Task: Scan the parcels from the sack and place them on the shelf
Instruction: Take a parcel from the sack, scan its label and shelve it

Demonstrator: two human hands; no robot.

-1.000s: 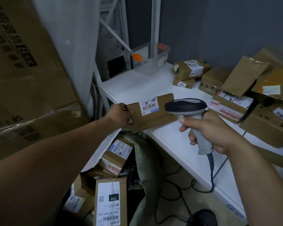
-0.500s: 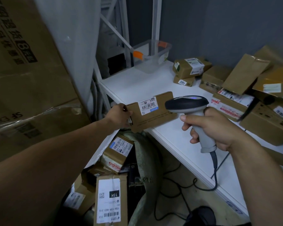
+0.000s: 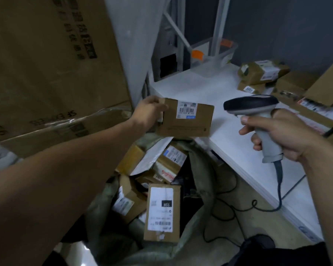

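- Dim stockroom: grey wall behind, a white shelf (image 3: pixel 215 89) running from the middle of my view toward 4 o'clock, tall cartons stacked at 10 o'clock.
- My left hand (image 3: pixel 149 114) is pinched on the short left end of a flat cardboard parcel (image 3: pixel 185 119), thumb on top and fingers wrapped under the edge, holding it in the air over the shelf's front corner.
- The parcel's long axis runs roughly 9 to 3 o'clock, nearly level; its barcode label (image 3: pixel 186 110) faces up toward me on the upper middle of the face.
- My right hand (image 3: pixel 283 135) is closed around the grey handle of the barcode scanner (image 3: pixel 251 104), forefinger lying over the trigger area; I cannot tell whether it is pressed.
- The scanner's dark head sits at 3 o'clock from the parcel, just beside its free right end and apart from it, nose aimed toward 9 o'clock at the label.
- I judge the scan is the step in hand; afterwards the shelf lies at 1 to 3 o'clock from the left hand, which carries the parcel and is the nearer one to set it down.
- Scanned-looking boxes (image 3: pixel 263 71) crowd the shelf at 2 o'clock, near a clear plastic tub (image 3: pixel 213 54).
- Below, at 6 o'clock, the open green sack (image 3: pixel 204 196) holds more labelled parcels, the scanner cable (image 3: pixel 279 181) trailing beside it.
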